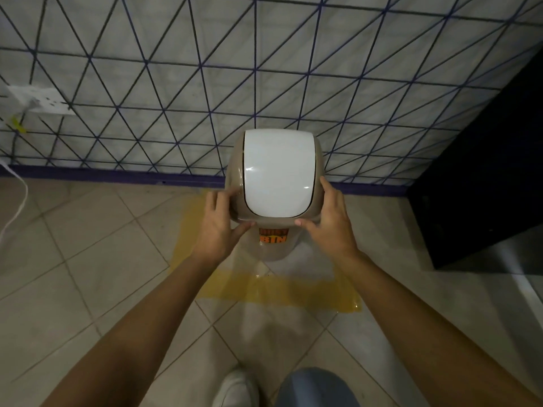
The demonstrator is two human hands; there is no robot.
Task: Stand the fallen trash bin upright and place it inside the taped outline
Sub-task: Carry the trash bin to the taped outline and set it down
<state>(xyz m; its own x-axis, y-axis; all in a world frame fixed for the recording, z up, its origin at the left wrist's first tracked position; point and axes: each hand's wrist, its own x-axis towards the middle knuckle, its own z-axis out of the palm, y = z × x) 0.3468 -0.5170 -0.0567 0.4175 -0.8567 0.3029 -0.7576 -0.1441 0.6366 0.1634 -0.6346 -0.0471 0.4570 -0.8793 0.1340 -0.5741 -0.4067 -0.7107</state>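
My left grip (219, 223) and right grip (330, 220) clasp the trash bin (277, 174) by its lid's sides; it stands upright between them, inside the yellow taped outline (282, 292) on the floor.
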